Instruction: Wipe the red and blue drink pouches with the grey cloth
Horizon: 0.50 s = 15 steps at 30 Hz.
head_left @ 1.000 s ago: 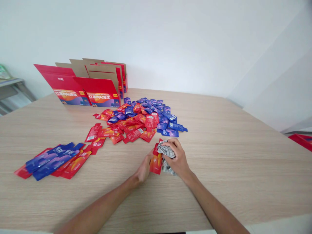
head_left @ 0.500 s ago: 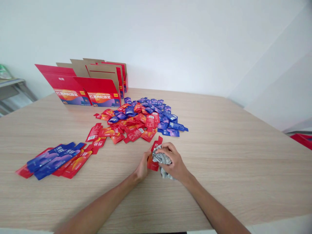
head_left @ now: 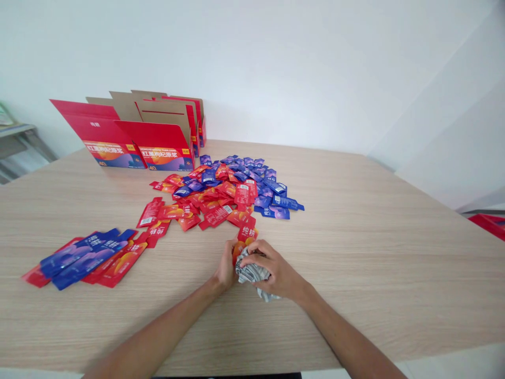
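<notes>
One red sachet (head_left: 248,234), just nearside of the sachet heap (head_left: 229,189), is pinched steady by my left hand (head_left: 225,268) so my right hand (head_left: 276,271), clenched on a grey cloth (head_left: 250,273), can press it.

Right hand (head_left: 276,271) grips a crumpled grey cloth (head_left: 250,273), held against a red sachet (head_left: 246,234). Left hand (head_left: 225,268) pinches that sachet's lower end. Both hands sit just nearer than the loose sachet pile (head_left: 229,192) on the wooden table (head_left: 374,237). A fanned row of sachets (head_left: 87,258) lies well left of the pile. Open red cartons (head_left: 142,142) stand behind it, leftward.
</notes>
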{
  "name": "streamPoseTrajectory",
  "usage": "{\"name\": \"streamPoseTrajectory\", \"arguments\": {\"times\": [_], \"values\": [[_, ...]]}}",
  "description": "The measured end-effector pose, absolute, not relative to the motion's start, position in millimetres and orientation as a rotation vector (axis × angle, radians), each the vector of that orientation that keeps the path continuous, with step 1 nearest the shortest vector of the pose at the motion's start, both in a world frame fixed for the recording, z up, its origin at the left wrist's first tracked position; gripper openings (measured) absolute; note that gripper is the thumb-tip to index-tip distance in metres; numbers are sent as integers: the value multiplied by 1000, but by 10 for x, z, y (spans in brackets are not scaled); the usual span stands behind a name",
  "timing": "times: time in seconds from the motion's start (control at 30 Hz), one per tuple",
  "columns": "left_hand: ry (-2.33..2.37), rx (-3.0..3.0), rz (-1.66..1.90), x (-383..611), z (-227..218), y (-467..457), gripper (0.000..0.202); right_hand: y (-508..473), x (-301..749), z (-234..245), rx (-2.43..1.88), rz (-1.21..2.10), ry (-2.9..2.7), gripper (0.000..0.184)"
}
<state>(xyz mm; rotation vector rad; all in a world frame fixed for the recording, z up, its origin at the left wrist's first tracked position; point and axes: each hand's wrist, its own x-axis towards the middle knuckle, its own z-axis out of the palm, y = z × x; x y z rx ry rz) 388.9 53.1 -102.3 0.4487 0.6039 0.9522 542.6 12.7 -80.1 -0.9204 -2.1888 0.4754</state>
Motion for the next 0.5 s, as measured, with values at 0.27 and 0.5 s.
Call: {"name": "streamPoseTrajectory", "arguments": {"times": [0.27, 0.5], "values": [[559, 559, 940, 3908, -1045, 498, 19, 220, 5542, -825, -1190, 277, -1828, 41], [543, 545, 934, 3893, -1028, 493, 15, 205, 5551, -776, -1150, 321, -1898, 39]]}}
